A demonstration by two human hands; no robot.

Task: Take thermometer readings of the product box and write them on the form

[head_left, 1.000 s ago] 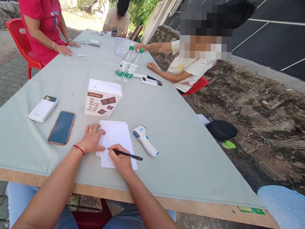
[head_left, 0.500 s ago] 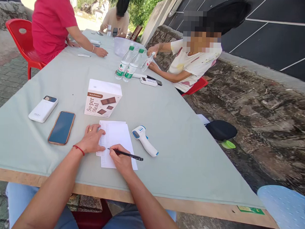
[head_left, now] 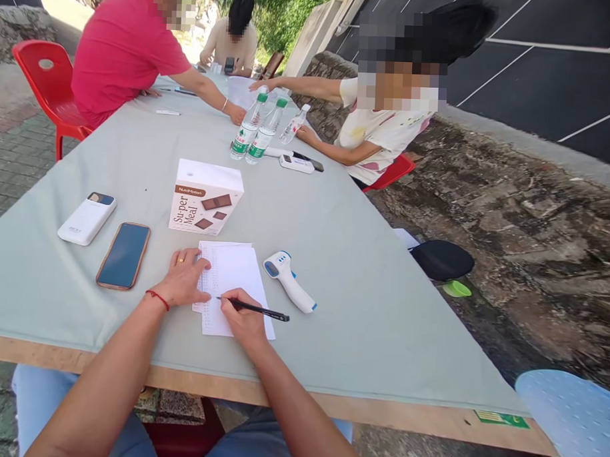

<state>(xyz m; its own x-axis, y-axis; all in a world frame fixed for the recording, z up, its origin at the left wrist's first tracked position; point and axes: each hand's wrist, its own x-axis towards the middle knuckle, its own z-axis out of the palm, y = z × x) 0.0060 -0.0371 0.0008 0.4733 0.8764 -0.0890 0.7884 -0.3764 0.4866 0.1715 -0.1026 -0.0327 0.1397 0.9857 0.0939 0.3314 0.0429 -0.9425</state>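
My right hand (head_left: 242, 318) is closed around a black pen (head_left: 269, 313), its tip at the written columns on the left of some white paper sheets (head_left: 238, 269). With fingers spread, my left hand (head_left: 186, 280) lies on the left edge of the sheets. A dark-screened smartphone (head_left: 124, 255) is left of that hand. Just beyond the paper stands a white and brown Su-per Meal box (head_left: 206, 198). To the right of the sheets lies a white infrared thermometer (head_left: 289, 281).
A white power bank (head_left: 87, 218) lies at the left. Two green-capped water bottles (head_left: 252, 130) stand farther back, near a white device (head_left: 296, 163) and a clear basin (head_left: 242, 92). Three people sit around the cloth-covered table (head_left: 362, 310); two reach toward the basin and bottles.
The pen has shifted slightly to the right with my right hand; my left hand stays put. The person in red leans in toward the bottles. The person at right has stretched an arm over the basin.
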